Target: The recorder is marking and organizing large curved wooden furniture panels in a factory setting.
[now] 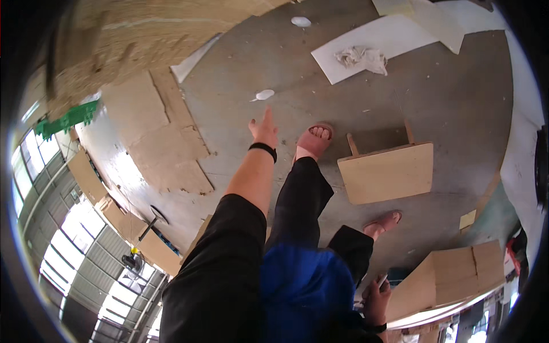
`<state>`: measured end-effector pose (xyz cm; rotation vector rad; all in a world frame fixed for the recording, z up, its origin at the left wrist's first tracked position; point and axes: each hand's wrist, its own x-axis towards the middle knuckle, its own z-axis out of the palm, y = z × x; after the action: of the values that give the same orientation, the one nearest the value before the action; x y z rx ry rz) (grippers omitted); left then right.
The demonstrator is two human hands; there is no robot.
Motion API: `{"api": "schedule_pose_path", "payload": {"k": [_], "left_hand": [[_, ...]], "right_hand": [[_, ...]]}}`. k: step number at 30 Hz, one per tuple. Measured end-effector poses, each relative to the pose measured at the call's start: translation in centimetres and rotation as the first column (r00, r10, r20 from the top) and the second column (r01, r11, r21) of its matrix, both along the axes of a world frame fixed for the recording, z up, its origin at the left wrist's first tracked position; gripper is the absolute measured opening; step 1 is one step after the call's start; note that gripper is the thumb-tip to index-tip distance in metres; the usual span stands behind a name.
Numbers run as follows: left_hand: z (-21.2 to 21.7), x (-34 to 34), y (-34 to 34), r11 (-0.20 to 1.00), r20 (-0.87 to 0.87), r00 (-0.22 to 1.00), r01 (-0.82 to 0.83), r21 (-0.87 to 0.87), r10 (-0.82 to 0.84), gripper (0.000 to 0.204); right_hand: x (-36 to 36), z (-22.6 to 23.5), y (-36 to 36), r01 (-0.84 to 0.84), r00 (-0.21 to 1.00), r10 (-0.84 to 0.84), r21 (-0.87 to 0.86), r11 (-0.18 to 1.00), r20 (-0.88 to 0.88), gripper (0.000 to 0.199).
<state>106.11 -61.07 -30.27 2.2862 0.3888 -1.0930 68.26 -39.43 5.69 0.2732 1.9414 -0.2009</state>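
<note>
My left hand [264, 130] reaches out over the floor with its fingers apart and nothing in them. Just beyond its fingertips lies a small white scrap [265, 95], apart from the hand in this view. A black band circles that wrist. Low in the picture, beside my right leg, my right hand [376, 302] is closed. A thin pale thing [382, 280] sticks out from its fingers, too small to name. My feet, in reddish-brown slippers [315, 139], stand on the grey floor.
A low wooden stool [386, 172] stands right of my feet. Cardboard sheets [166, 143] lie to the left. At the far right, crumpled cloth or paper [363, 59] rests on a white sheet [329, 57]. Another white scrap [301, 22] lies farther off. A cardboard box [452, 274] stands near right.
</note>
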Motion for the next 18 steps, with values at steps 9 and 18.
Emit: {"api": "schedule_pose_path", "payload": {"k": [9, 18], "left_hand": [[-12.5, 6.2, -3.5, 0.974, -0.070, 0.974, -0.218, -0.058, 0.214, 0.050], [-2.0, 12.3, -2.4, 0.853, -0.172, 0.903, 0.290, -0.433, -0.394, 0.029]], "right_hand": [[2.9, -3.3, 3.0, 0.174, 0.982, -0.170, 0.049, 0.984, -0.077, 0.009], [6.2, -2.7, 3.6, 0.261, 0.964, -0.257, -0.072, 0.963, 0.061, 0.009]]}}
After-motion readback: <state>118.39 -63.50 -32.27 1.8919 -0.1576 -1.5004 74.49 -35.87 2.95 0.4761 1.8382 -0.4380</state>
